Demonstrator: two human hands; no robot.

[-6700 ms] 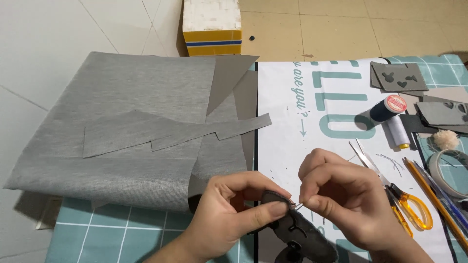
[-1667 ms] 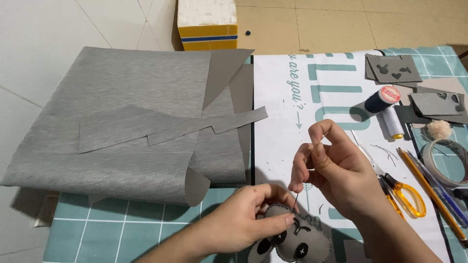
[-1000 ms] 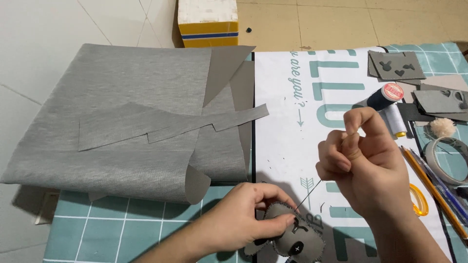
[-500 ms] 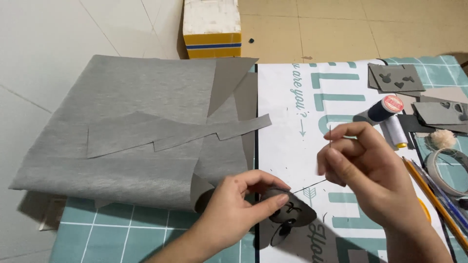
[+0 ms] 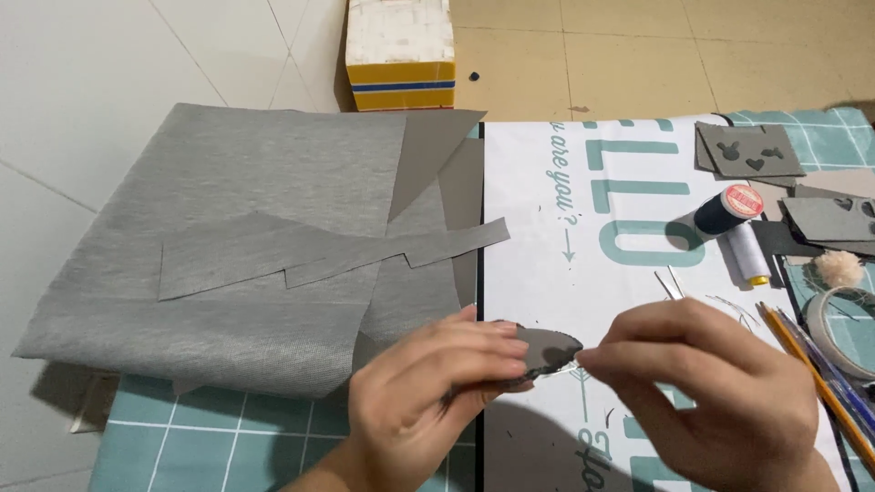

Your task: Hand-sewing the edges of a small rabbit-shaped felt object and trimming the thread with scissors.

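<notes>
My left hand [image 5: 428,392] pinches a small grey felt piece [image 5: 547,349] with dark trim, holding it edge-up over the white printed sheet [image 5: 629,237]. My right hand [image 5: 711,392] is closed right beside the piece's right edge, fingertips pinched on a thin needle with thread; the needle itself is barely visible. Both hands hover low over the front of the work area.
A large grey fabric sheet [image 5: 246,237] with cut strips lies at left on a teal cutting mat [image 5: 210,437]. Thread spools [image 5: 734,223], grey felt scraps [image 5: 747,150], a pompom [image 5: 838,267], a tape roll [image 5: 843,328] and pencils [image 5: 811,364] sit at right. A yellow-and-white box [image 5: 399,55] stands behind.
My right hand, raised with the thread drawn out a second ago, has come back down to the felt piece. My left hand has turned the piece, hiding its face side.
</notes>
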